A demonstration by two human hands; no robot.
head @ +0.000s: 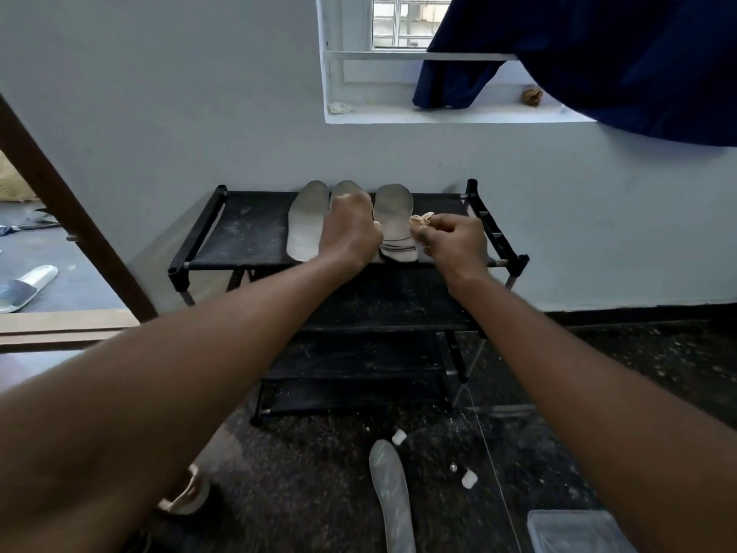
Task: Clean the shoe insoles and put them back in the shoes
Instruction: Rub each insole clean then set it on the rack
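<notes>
Left hand: curled over middle grey foam insole, grip unclear
Right hand: pinches small beige cloth
Insole base: black fabric shoe rack

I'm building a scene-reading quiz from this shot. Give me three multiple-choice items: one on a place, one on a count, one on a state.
1. Where does the loose insole lie?
A. on the window sill
B. on the floor in front of the shoe rack
C. on the lowest shelf

2. How many insoles lie on the top shelf?
A. two
B. three
C. five

3. What is the right hand doing?
A. lying flat and empty
B. gripping a shoe
C. pinching a small cloth

Key:
1 B: it lies on the dark floor, nearer the camera than the rack.
2 B: three lie side by side, the middle one partly under the left hand.
3 C: its fingertips pinch the crumpled cloth beside the rightmost insole.
</notes>
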